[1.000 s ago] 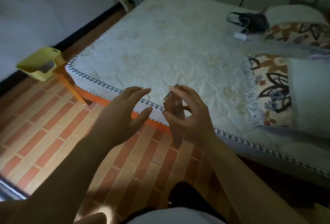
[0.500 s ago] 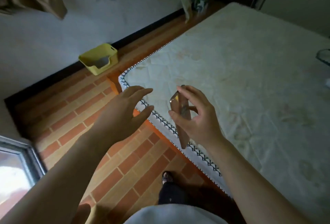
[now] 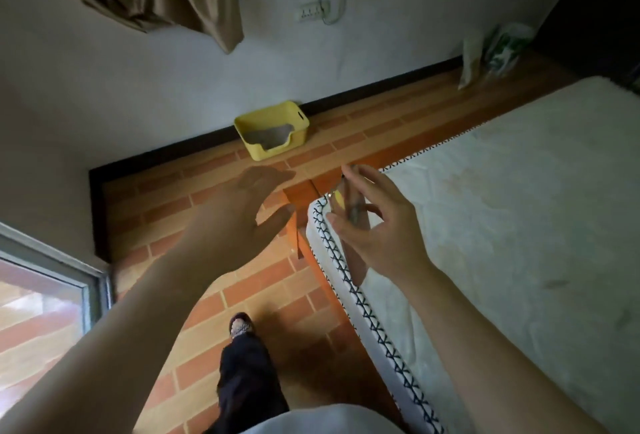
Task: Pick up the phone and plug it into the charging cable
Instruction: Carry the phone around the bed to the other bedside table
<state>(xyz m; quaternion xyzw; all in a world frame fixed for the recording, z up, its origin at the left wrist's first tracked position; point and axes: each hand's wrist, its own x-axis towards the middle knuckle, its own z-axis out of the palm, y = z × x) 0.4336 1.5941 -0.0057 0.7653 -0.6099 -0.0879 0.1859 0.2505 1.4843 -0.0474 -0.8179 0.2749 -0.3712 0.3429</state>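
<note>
- The right hand pinches a slim, dark-backed phone edge-on between thumb and fingers, above the corner of the white quilted mattress.
- The left hand hovers beside it, fingers spread, holding nothing.
- A yellow plastic bin sits by the wall on the brick-patterned floor.

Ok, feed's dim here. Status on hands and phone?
Right hand holds phone upright. Left hand open, empty. No cable at phone, nothing blocking.
</note>
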